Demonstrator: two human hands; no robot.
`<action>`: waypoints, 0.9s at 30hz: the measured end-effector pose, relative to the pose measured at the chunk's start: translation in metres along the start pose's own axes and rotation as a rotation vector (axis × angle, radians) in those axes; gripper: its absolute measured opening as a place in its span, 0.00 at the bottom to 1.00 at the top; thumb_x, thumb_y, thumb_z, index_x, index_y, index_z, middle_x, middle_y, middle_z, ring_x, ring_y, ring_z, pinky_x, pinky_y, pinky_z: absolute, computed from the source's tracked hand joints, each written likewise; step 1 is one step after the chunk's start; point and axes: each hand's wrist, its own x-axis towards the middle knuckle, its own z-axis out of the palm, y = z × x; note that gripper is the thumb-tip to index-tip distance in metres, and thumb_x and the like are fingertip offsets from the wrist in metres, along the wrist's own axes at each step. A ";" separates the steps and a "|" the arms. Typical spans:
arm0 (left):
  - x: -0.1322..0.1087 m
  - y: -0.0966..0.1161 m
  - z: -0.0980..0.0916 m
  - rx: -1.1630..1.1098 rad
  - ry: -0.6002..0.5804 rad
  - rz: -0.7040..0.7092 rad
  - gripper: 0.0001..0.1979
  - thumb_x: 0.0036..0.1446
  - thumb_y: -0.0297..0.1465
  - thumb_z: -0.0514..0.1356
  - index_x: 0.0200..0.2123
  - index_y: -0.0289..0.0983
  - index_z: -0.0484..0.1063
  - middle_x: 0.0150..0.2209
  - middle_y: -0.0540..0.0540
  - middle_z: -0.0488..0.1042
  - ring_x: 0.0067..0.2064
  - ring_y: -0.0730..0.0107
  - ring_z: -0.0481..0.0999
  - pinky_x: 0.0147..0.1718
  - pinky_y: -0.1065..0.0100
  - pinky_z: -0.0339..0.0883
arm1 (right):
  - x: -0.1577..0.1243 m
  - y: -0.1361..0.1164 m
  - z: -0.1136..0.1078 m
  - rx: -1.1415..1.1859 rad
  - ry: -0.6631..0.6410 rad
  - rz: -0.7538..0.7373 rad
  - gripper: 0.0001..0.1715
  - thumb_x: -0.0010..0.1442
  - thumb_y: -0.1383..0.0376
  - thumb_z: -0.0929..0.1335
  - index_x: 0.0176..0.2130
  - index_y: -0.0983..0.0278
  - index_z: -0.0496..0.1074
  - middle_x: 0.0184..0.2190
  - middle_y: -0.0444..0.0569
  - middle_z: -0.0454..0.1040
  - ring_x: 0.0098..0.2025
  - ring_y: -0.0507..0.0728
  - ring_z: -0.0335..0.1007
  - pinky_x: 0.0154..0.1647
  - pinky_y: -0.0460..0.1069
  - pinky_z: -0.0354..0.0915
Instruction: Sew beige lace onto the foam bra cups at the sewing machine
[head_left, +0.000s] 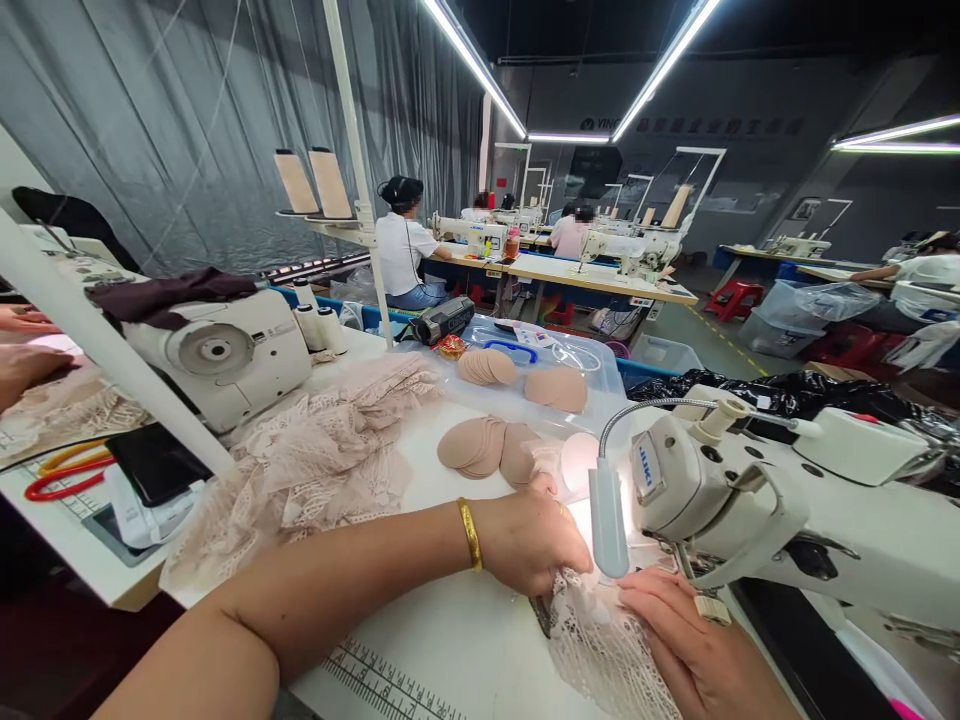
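Note:
Pale pink lace fabric (600,640) lies under the sewing machine (720,480) at the right. My left hand (529,540), with a gold bangle (469,535) at the wrist, is closed on the lace's upper left edge; a dark metal tool, partly hidden, shows just below it. My right hand (690,630) rests on the lace beside the needle area, its fingers stretched out and flat. A lamp (608,520) on a bent neck shines between the hands. Beyond my left hand, beige round pads (472,447) lie in overlapping stacks.
A lace heap (330,450) covers the table's left middle. Farther back, a clear plastic lid (600,350) bears more pads. Another machine (217,350), a phone (157,465) and a neighbour's hands (30,360) are at the left. Thread cones (328,184) stand on a rack; people sew beyond.

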 end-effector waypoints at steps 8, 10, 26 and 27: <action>0.003 -0.010 0.006 -0.051 0.078 -0.016 0.08 0.47 0.22 0.62 0.32 0.39 0.73 0.34 0.49 0.80 0.40 0.59 0.76 0.36 0.57 0.52 | -0.002 0.008 -0.003 -0.104 0.036 0.090 0.21 0.71 0.63 0.60 0.52 0.58 0.78 0.48 0.52 0.83 0.47 0.61 0.83 0.49 0.54 0.77; 0.003 -0.011 0.008 -0.065 0.097 -0.012 0.08 0.48 0.22 0.62 0.32 0.39 0.73 0.35 0.48 0.81 0.41 0.59 0.76 0.36 0.58 0.52 | -0.001 0.008 -0.003 -0.074 0.014 0.121 0.22 0.72 0.63 0.59 0.53 0.58 0.79 0.49 0.52 0.83 0.48 0.61 0.82 0.50 0.54 0.77; -0.006 -0.005 0.006 -0.045 0.087 0.024 0.08 0.50 0.22 0.62 0.34 0.39 0.73 0.35 0.50 0.79 0.41 0.62 0.77 0.39 0.58 0.55 | 0.002 -0.003 -0.011 0.049 0.066 0.070 0.16 0.71 0.62 0.62 0.51 0.56 0.77 0.44 0.50 0.84 0.43 0.60 0.84 0.43 0.52 0.78; -0.007 -0.004 0.006 -0.034 0.091 0.028 0.08 0.50 0.22 0.63 0.34 0.39 0.73 0.36 0.50 0.79 0.42 0.62 0.77 0.40 0.58 0.56 | 0.005 -0.008 -0.013 0.063 0.050 0.051 0.16 0.71 0.63 0.62 0.52 0.56 0.76 0.44 0.49 0.84 0.43 0.60 0.84 0.43 0.52 0.78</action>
